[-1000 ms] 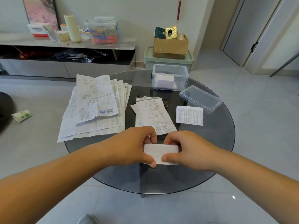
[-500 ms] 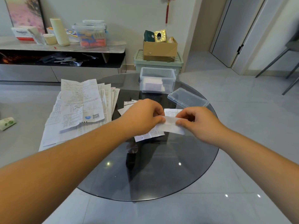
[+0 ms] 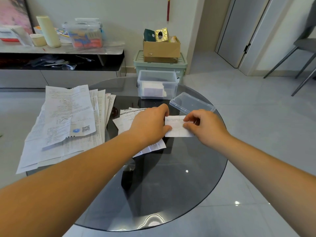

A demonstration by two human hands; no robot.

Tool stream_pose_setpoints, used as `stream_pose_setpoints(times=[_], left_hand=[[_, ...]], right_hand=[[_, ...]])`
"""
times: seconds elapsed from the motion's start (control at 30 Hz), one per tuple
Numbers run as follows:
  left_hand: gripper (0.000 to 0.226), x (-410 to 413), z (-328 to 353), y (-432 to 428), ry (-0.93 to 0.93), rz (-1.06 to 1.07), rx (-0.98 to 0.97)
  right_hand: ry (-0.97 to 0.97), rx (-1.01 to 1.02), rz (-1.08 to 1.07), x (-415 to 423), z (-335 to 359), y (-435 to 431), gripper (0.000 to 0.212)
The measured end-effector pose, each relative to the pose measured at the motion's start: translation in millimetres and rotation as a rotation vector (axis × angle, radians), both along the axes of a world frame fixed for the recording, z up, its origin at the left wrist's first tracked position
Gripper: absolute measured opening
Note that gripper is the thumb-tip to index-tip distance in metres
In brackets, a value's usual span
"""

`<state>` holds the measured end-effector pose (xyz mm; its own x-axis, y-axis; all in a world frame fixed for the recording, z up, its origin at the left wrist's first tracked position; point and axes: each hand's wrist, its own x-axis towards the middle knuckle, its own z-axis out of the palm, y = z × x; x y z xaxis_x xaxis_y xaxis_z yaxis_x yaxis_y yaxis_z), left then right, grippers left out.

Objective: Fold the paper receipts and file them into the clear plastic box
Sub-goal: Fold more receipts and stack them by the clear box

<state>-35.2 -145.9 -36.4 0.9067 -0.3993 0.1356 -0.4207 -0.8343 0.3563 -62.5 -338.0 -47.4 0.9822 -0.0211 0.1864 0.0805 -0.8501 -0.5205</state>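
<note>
The left hand [image 3: 150, 124] and right hand [image 3: 203, 125] pinch a folded receipt [image 3: 176, 129], apparently above the glass table [image 3: 171, 194]; the clear box [image 3: 171, 82] stands at its far edge.

The round table [image 3: 171, 194] at lower centre is dark, glossy glass. The box [image 3: 156, 84] and lid [image 3: 191, 103] above it are clear smooth plastic; the receipts [image 3: 68, 117] at left are creased matt paper.

Cardboard box [image 3: 161, 48] atop green bin [image 3: 153, 66]; chair [image 3: 306, 42] far rt; glass table [image 3: 171, 194] centre.
</note>
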Motion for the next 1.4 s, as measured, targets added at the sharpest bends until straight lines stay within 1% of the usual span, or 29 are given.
stream_pose_setpoints(times=[0.13,0.23,0.33,0.5,0.6,0.67,0.73,0.8,0.87,1.0,1.17,1.3,1.4], left_hand=[[0.035,0.4,-1.6,6.5,-0.028,0.005,-0.029],[0.034,-0.4,0.9,15.5,-0.026,0.015,-0.065],[0.032,-3.5,5.0,26.4,-0.025,0.035,-0.083],[0.029,-19.0,11.0,46.8,-0.020,0.024,-0.051],[0.030,-30.6,11.9,64.0,-0.034,-0.023,-0.009],[0.039,-37.1,10.3,75.9,-0.021,-0.076,0.060],[0.055,-42.3,7.3,85.1,0.010,-0.119,0.144],[0.071,-45.3,3.7,90.4,0.033,-0.125,0.206],[0.077,-46.9,1.1,93.5,0.022,-0.124,0.230],[0.064,-49.6,1.8,99.5,0.000,-0.130,0.250],[0.044,-53.7,3.3,102.8,-0.040,-0.191,0.283],[0.039,-56.8,0.9,108.6,-0.045,-0.219,0.206],[0.035,-61.6,1.2,115.6,-0.044,-0.232,0.096]], right_hand=[[-0.040,-0.019,-0.009,1.7,-2.1,-2.0,0.014],[-0.070,0.003,-0.021,-1.4,0.2,-1.6,0.018],[-0.089,0.013,-0.017,-5.4,2.5,-1.0,0.016],[-0.155,-0.007,-0.002,-11.8,4.5,2.5,0.009],[-0.259,-0.033,0.059,-20.9,9.4,10.8,0.006],[-0.309,-0.049,0.180,-30.8,12.1,21.2,0.006],[-0.256,-0.084,0.316,-41.3,10.8,34.1,0.006],[-0.173,-0.159,0.419,-49.1,5.4,46.5,0.017],[-0.113,-0.206,0.459,-52.7,0.8,55.6,0.028],[-0.016,-0.198,0.459,-52.5,-0.6,65.6,0.038],[-0.027,-0.210,0.454,-48.9,-3.8,70.8,0.039],[-0.050,-0.196,0.447,-47.3,-4.1,73.4,0.046],[-0.084,-0.153,0.477,-50.7,-2.6,77.2,0.041]])
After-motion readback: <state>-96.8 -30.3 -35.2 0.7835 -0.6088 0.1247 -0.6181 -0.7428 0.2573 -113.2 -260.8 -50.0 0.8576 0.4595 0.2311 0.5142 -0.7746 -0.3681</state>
